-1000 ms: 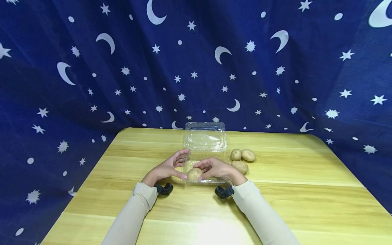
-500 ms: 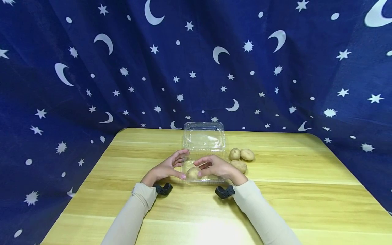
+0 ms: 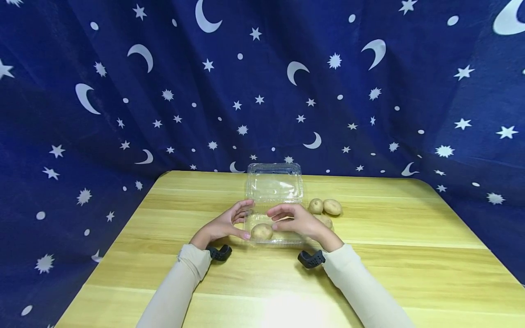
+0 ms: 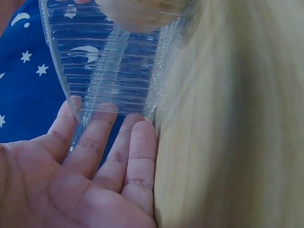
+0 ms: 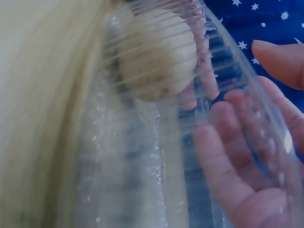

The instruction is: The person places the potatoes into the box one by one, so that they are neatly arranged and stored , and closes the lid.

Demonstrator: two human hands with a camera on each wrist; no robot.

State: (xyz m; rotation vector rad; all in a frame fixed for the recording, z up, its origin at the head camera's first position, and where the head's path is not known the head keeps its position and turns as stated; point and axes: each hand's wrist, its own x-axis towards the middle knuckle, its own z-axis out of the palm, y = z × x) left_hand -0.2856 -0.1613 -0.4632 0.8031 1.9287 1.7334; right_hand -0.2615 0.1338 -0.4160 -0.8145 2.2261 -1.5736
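A clear plastic clamshell container (image 3: 283,241) lies on the table with its lid (image 3: 275,184) tipped back. One potato (image 3: 261,232) rests inside at the front left; the right wrist view also has this potato (image 5: 159,57), seen through the ribbed wall. My left hand (image 3: 225,224) is at the container's left side, with extended fingertips touching its wall in the left wrist view and the thumb near the front corner. Above the container's right half, my right hand (image 3: 301,222) has spread, loosely bent fingers and holds nothing. Its thumb tip is close to the potato.
Three more potatoes sit on the table right of the container: a rounder potato (image 3: 316,206), an oval potato (image 3: 332,207) and a nearer potato (image 3: 326,221) partly hidden by my right hand. A blue curtain (image 3: 184,68) with moons and stars hangs behind the wooden table (image 3: 389,255).
My right hand has let go of the potato in the container and moved right and slightly up. The left hand stays at the container's side.
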